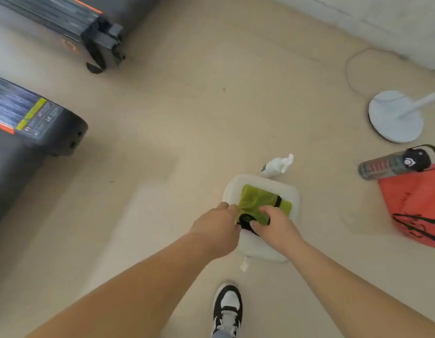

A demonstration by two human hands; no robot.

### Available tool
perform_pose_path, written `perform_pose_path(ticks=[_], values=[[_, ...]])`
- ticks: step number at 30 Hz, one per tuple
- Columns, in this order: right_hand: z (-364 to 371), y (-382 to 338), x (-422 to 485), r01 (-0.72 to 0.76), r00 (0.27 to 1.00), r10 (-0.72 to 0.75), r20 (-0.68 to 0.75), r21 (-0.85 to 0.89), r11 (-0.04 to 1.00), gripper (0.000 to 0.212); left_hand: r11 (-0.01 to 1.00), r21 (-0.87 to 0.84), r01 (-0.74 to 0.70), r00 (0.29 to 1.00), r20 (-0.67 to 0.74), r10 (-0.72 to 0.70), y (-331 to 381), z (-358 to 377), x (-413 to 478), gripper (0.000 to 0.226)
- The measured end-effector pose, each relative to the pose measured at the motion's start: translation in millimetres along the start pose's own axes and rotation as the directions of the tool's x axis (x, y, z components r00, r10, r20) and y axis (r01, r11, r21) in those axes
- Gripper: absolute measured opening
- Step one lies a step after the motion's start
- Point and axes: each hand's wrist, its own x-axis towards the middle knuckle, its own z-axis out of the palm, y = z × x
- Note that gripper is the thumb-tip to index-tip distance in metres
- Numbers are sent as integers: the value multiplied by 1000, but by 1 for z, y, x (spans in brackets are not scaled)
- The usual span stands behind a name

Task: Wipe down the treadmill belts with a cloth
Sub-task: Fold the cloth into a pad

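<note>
My left hand (pixel 219 228): fingers curled onto the green cloth's left edge, above the cushion.
My right hand (pixel 276 226): thumb and fingers pinching the cloth's near side.
Green cloth (pixel 260 202): lying on the white cushion (pixel 260 250).
Spray bottle (pixel 277 165): at the cushion's far edge.
Treadmills (pixel 36 123): well left of the cushion.
Red bag (pixel 416 206): right of the cushion.

The one camera sits on the person's head and looks forward and steeply down onto a smooth beige floor (pixel 187 118), its wide lens bowing the edges. The left hand (pixel 216 225) and right hand (pixel 276 228) meet on a lime-green cloth (pixel 262 200) just below centre, close to the lens. A black-and-white sneaker (pixel 227 306) marks the bottom edge, and a dark rounded treadmill end (pixel 53 132) marks the left.
</note>
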Motion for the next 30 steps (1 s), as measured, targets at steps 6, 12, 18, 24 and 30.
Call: perform_pose_path(ticks=[6, 12, 18, 24, 30], values=[[57, 4, 34, -46, 997, 19, -69, -409, 911, 52, 999, -35, 13, 997, 81, -10, -37, 26, -2, 48], [32, -36, 17, -83, 980, 107, -168, 146, 986, 13, 995, -87, 40, 999, 15, -39, -42, -4, -28, 47], [-62, -179, -98, 61, 998, -23, -67, 662, 747, 15, 939, -344, -12, 969, -235, -73, 19, -96, -118, 48], [-171, -325, -256, -9, 972, -200, 127, 862, 507, 48, 744, -655, -132, 892, -406, -200, 76, -214, -276, 70], [-221, -425, -405, -131, 902, -314, 297, 881, 455, 63, 731, -614, -299, 681, -674, -287, 94, -268, -446, 96]])
